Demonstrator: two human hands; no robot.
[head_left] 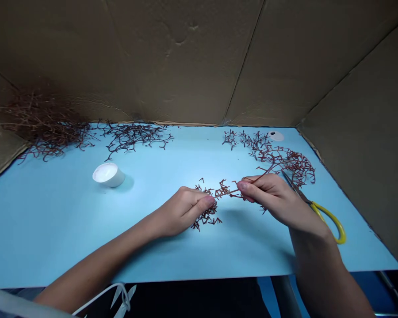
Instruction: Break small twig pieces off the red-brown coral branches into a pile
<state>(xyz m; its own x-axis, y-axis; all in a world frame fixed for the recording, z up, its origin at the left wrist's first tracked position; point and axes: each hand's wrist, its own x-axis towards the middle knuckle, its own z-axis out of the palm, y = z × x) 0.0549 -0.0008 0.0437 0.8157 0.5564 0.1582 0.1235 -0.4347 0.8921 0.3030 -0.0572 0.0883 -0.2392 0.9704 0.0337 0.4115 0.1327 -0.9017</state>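
My left hand [184,210] rests on the blue sheet [53,229], its fingers closed around a small bunch of dark red branching twigs [207,216]. Just to the right, my right hand [272,196] pinches one thin dark red sprig [223,191] between thumb and forefinger. The sprig's tip reaches across to my left thumb. Its stem runs back toward a tangle of the same twigs [285,161] at the right.
Yellow-handled scissors [321,212] lie on the sheet just right of my right wrist. A small white cup [109,174] lies on its side at left. More twig piles [46,123] sit at the back left and back centre [134,136]. Cardboard walls [199,57] enclose the sheet.
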